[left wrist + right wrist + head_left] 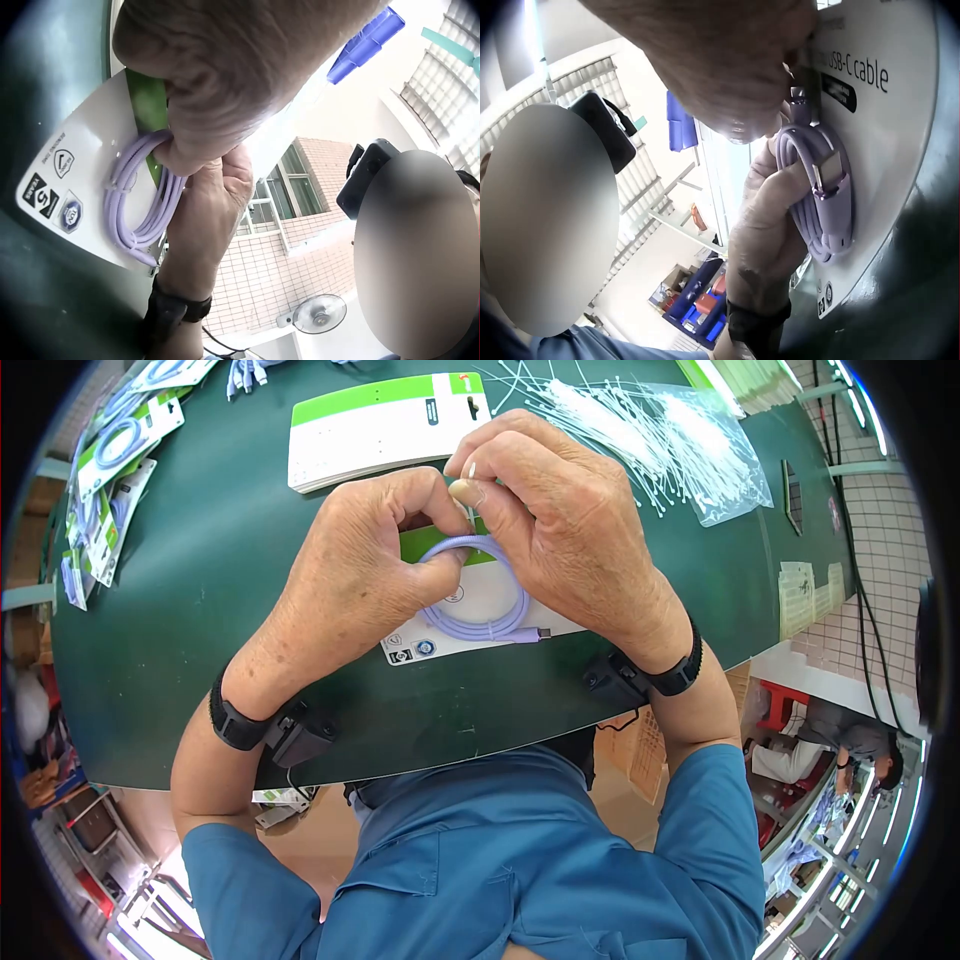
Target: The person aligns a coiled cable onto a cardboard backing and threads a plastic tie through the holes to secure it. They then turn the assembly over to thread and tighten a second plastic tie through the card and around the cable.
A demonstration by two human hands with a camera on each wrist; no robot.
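A coiled lilac USB-C cable (487, 628) lies against a white and green packaging card (455, 650), with ties round its loops. My left hand (365, 555) holds coil and card together, its thumb over the cable's upper left side. Above the coil, my right hand (570, 520) pinches a thin white cable tie (472, 472) between thumb and forefinger. The tie's lower part is mostly hidden by the fingers. In the right wrist view the cable's metal plug (829, 171) shows beside the thumb, with print on the card behind it.
A stack of blank cards (375, 435) lies just beyond my hands. Loose white cable ties (630, 435) spread at the back right, partly in a clear bag (735, 485). Carded cables (115, 470) pile up at the left edge of the green table (180, 660).
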